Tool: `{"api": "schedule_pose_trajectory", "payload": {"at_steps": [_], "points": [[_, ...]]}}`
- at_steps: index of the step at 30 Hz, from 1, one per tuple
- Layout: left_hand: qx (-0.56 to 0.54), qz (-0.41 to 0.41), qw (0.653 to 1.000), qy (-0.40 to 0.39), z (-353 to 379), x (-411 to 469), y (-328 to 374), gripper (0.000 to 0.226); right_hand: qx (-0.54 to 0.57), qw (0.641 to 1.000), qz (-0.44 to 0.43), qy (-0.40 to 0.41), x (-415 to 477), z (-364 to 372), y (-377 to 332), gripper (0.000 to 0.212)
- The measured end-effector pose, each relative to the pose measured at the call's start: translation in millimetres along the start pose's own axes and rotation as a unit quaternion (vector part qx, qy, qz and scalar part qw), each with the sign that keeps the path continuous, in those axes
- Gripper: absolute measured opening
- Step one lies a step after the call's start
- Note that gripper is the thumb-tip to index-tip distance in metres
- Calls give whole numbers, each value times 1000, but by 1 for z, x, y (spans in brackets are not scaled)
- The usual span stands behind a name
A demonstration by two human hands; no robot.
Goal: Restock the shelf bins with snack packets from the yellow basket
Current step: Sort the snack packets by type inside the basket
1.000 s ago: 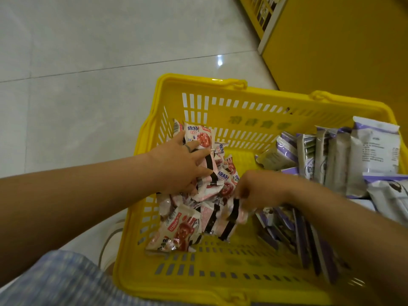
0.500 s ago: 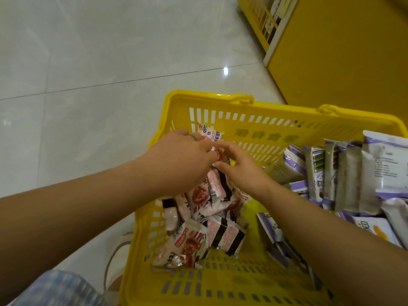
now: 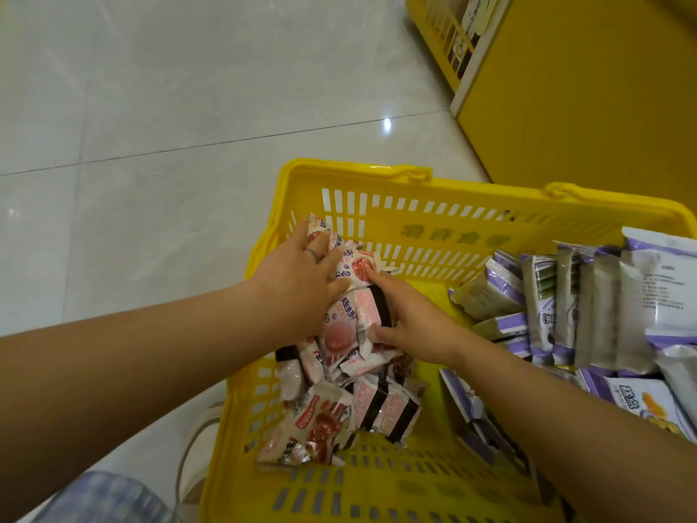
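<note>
The yellow basket [image 3: 354, 171] stands on the floor below me. My left hand [image 3: 294, 285] and my right hand [image 3: 411, 318] meet at its left end around a bundle of pink snack packets [image 3: 341, 326]. The left hand lies over the bundle's top and left side and grips it. On the bundle's right side, my right hand pinches it between forefinger and thumb. More pink packets [image 3: 317, 428] lie loose on the basket floor beneath. Purple-and-grey packets [image 3: 565, 307] stand packed along the right side.
A yellow shelf unit [image 3: 565, 88] rises at the upper right, its low bins [image 3: 452, 39] partly in view at the top edge. Pale floor tiles [image 3: 151, 107] spread to the left. My shoe [image 3: 200, 447] shows beside the basket's near left corner.
My right hand came up from the loose packets on the basket floor to join the left at the bundle. Both hands now close on the bundle from either side.
</note>
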State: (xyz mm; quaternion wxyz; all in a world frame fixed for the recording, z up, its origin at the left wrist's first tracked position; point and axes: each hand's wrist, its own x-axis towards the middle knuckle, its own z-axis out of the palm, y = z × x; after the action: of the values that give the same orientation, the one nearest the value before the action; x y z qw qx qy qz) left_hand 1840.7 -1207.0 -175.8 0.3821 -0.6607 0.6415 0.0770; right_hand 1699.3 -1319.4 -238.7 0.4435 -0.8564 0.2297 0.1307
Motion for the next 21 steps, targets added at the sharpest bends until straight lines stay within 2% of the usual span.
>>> {"api": "schedule_pose_trajectory", "payload": {"at_steps": [3,7,8,12,15,18,21], "points": [[10,0,1000,25,5,-2,1,72,26,997,-19,76,11,11,-9,80],[18,13,1000,-17,3,-1,2,67,-67,997,-3,25,14,19,-4,82],[14,11,999,-30,2,1,2,67,-62,998,3,10,13,15,-2,85],[-1,16,1000,-6,-2,3,3,66,72,997,-14,-5,6,-3,2,98],[-19,24,999,24,-1,1,5,63,152,988,21,7,2,-5,7,105],[-23,35,998,46,0,0,10,65,195,978,68,26,2,2,9,108],[-33,38,997,58,3,0,11,67,185,978,88,47,2,6,9,98]]}}
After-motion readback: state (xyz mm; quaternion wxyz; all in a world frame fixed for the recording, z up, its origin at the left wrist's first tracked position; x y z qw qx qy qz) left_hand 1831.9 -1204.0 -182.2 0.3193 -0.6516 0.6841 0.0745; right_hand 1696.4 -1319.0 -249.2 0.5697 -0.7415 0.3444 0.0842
